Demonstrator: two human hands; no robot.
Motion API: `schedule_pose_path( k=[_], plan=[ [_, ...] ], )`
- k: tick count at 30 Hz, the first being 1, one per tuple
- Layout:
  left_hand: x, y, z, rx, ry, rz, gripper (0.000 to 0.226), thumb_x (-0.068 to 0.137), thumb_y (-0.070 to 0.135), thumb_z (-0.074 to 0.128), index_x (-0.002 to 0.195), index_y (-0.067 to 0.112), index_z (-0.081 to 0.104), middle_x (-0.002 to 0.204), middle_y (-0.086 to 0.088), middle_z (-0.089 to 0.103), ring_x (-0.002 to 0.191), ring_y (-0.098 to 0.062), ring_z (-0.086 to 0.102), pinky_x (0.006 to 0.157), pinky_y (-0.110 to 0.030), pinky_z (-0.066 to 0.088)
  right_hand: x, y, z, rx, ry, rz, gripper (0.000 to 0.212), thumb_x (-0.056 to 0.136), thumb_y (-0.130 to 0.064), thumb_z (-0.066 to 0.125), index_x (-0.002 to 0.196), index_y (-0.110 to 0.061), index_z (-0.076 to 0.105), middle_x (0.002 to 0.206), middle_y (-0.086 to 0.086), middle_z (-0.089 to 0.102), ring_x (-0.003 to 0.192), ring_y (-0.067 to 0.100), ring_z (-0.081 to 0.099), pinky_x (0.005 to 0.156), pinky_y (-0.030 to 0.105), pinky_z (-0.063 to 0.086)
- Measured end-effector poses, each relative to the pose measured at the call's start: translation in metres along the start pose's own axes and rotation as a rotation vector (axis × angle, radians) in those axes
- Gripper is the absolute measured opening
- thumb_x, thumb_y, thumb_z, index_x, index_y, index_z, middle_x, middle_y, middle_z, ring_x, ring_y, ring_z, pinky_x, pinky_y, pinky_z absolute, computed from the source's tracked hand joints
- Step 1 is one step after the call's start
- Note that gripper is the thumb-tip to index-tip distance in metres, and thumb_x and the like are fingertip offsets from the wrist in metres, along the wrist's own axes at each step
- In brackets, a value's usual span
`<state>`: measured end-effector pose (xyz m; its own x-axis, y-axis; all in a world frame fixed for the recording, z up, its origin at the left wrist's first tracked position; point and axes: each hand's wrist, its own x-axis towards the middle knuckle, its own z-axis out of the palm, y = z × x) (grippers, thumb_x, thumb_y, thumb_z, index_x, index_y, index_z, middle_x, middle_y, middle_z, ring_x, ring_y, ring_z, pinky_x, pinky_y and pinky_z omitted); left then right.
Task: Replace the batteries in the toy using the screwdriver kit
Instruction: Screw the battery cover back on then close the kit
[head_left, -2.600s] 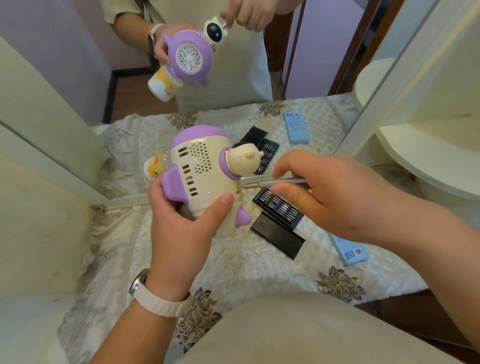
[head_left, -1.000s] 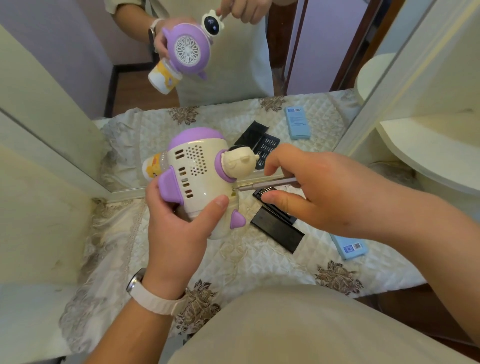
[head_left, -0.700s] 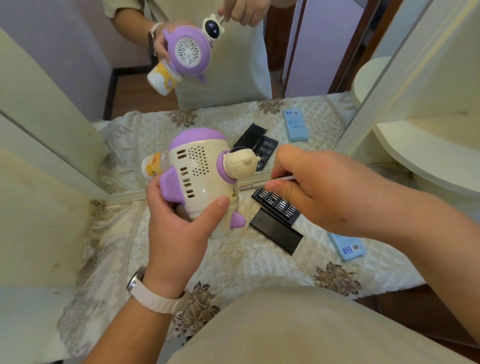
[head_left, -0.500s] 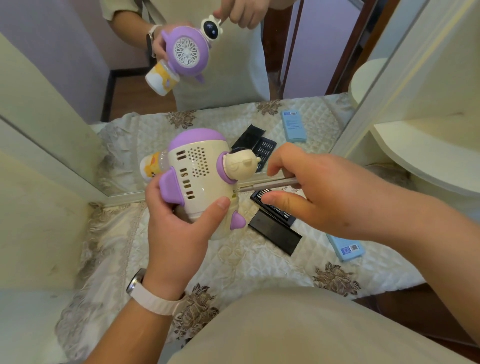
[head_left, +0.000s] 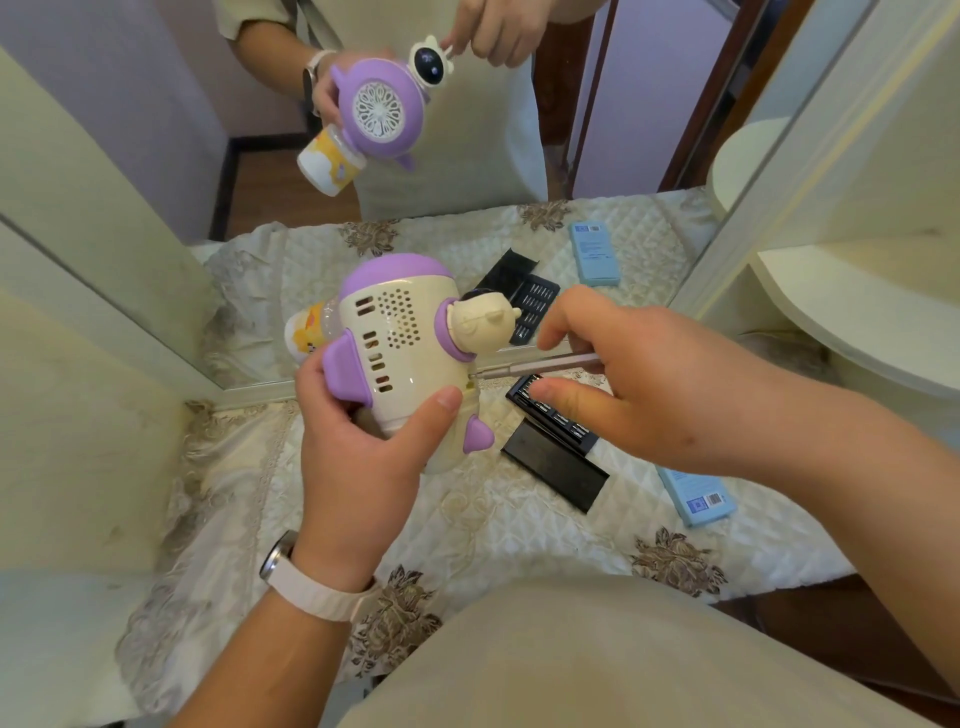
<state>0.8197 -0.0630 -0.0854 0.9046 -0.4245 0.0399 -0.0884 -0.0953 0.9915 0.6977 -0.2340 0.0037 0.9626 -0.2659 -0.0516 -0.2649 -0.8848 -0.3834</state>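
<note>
My left hand (head_left: 358, 457) wraps the toy (head_left: 400, 353) round its cream body, held above the cloth (head_left: 467, 519); my right hand (head_left: 649, 384) pinches the screwdriver (head_left: 545, 364), tip at a hole on the toy's right side. I judge the shell light, stiff and glossy — grip the body, not the head. Just right, the open black case (head_left: 566, 423) holds rows of bits; the contents of the blue box (head_left: 696, 501) — unseen.

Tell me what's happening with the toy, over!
Left hand grips toy. Right hand pinches screwdriver, tip against toy's side. Nothing blocking the tip.
</note>
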Motion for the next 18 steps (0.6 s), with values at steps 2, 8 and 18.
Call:
schedule_pose_path(
  k=[2, 8, 18],
  plan=[
    [0.000, -0.001, 0.001, -0.013, -0.008, -0.003, 0.071, 0.060, 0.048, 0.079, 0.120, 0.031, 0.044, 0.108, 0.009, 0.068, 0.092, -0.005, 0.069, 0.065, -0.029, 0.055, 0.000, 0.001, 0.000, 0.009, 0.000, -0.009, 0.018, 0.090, -0.046, 0.051, 0.100, -0.034, 0.042, 0.059, -0.010, 0.047, 0.060, 0.008, 0.049, 0.047, 0.024, 0.033],
    [0.000, -0.005, 0.002, -0.021, -0.002, -0.020, 0.068, 0.059, 0.049, 0.079, 0.116, 0.036, 0.044, 0.103, 0.018, 0.068, 0.092, 0.000, 0.068, 0.067, -0.028, 0.056, 0.002, 0.000, 0.005, 0.005, 0.008, 0.004, 0.019, 0.091, -0.044, 0.043, 0.094, -0.027, 0.049, 0.063, -0.011, 0.050, 0.057, 0.006, 0.048, 0.049, 0.024, 0.035],
    [-0.004, -0.013, 0.001, -0.029, -0.014, -0.048, 0.075, 0.059, 0.048, 0.080, 0.122, 0.027, 0.044, 0.109, 0.005, 0.068, 0.091, -0.009, 0.070, 0.065, -0.032, 0.053, 0.000, 0.006, 0.012, 0.008, 0.013, -0.044, 0.024, 0.089, -0.046, 0.048, 0.108, -0.033, 0.049, 0.062, -0.016, 0.043, 0.059, 0.003, 0.047, 0.049, 0.022, 0.031]
  ],
)
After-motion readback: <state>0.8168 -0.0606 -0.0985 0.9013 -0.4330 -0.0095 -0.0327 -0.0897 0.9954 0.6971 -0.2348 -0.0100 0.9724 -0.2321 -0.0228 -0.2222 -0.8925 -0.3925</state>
